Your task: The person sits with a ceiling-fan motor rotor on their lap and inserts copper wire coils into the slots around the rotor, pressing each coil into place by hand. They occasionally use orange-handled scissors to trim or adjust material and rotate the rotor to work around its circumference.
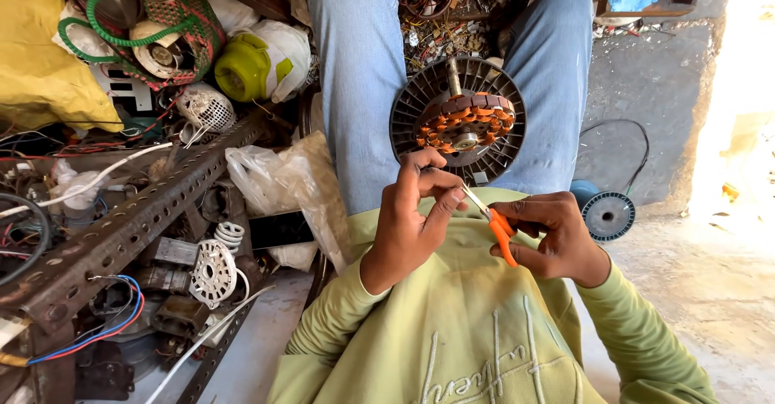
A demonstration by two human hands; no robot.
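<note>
Scissors [494, 225] gripped by right hand [553, 238]; left hand [416, 210] fingers pinch wire below motor stator [458, 121].

The scissors' [494, 222] lower handle loop disappears inside the right hand [553, 238], and what the left hand [416, 206] pinches beside their blades is too small to tell. Above the scissors, the left hand's fingertips cover the motor stator's [458, 121] lower rim.

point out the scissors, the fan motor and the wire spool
scissors [500, 230], head view, on the orange handle
fan motor [463, 121], head view, on the copper windings
wire spool [608, 215], head view, on its round flange
</note>
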